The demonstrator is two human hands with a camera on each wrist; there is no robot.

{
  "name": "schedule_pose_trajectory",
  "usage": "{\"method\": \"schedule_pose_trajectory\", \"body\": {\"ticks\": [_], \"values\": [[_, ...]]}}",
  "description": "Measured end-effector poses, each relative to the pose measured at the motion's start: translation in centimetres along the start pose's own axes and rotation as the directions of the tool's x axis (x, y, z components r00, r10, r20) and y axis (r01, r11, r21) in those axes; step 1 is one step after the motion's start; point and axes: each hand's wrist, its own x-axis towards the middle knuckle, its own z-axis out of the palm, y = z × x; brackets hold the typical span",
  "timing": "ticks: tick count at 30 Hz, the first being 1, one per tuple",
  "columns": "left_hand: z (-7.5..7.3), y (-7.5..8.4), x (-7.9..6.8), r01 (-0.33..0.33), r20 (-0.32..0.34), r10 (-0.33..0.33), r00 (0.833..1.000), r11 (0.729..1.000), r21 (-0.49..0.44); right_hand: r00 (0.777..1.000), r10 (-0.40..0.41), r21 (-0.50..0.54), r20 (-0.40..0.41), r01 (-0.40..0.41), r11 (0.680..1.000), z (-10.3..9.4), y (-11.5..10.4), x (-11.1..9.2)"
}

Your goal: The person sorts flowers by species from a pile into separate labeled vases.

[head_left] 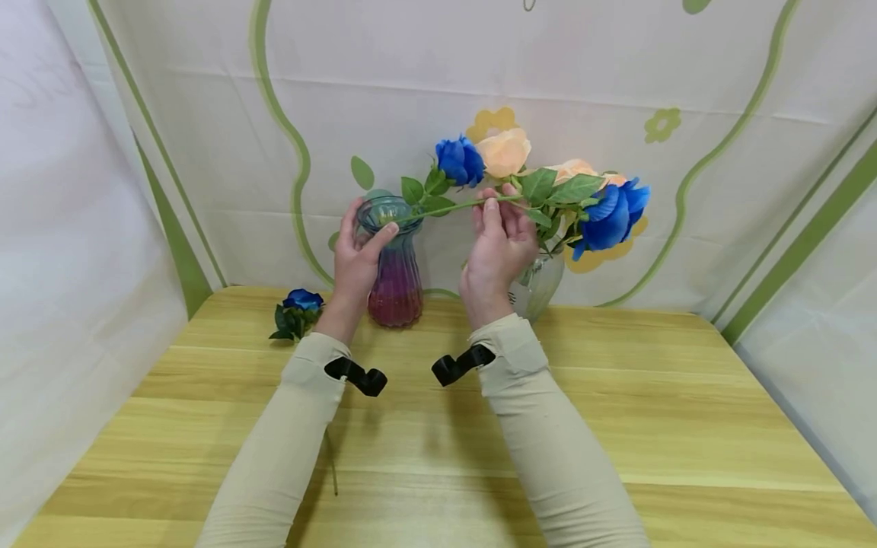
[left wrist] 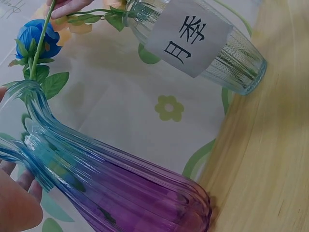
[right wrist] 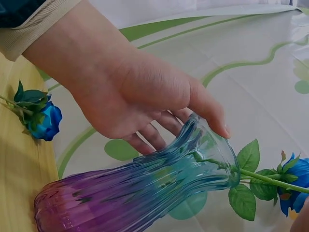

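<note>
My left hand [head_left: 358,251] holds the ribbed glass vase [head_left: 396,285], blue at the top and purple below, by its flared neck. Its thumb lies at the rim and the fingers curve round the far side. My right hand [head_left: 499,247] pinches the green stem of a blue rose [head_left: 610,217] whose bloom hangs to the right. That stem slants left, its end within the mouth of the coloured vase. Another blue rose [left wrist: 38,43] stands in this vase and leans right, its leaves just above the rim.
Behind my right hand stands a clear glass vase [left wrist: 231,72] with a white label, holding peach roses [head_left: 505,152]. One more blue rose [head_left: 303,299] lies on the wooden table [head_left: 411,457] at left, its stem partly behind my left forearm. A patterned cloth [head_left: 411,46] hangs behind.
</note>
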Motion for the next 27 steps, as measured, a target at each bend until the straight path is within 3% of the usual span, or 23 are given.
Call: {"method": "schedule_pose_trajectory", "body": {"ticks": [14,23,27], "values": [[0.4,0.0,-0.1,-0.001,0.000,0.001,1.000,1.000,-0.016,0.996,-0.028,-0.034,0.089,0.031,0.999,0.5,0.2,-0.1],[0.4,0.0,0.0,-0.006,-0.005,0.006,1.000,1.000,-0.014,0.984,0.161,-0.012,0.069,-0.161,0.987,1.3,2.1,-0.3],[0.4,0.0,0.1,-0.012,-0.011,0.012,1.000,1.000,-0.021,0.980,0.183,-0.031,0.082,-0.181,0.983,1.5,3.0,-0.5]]}}
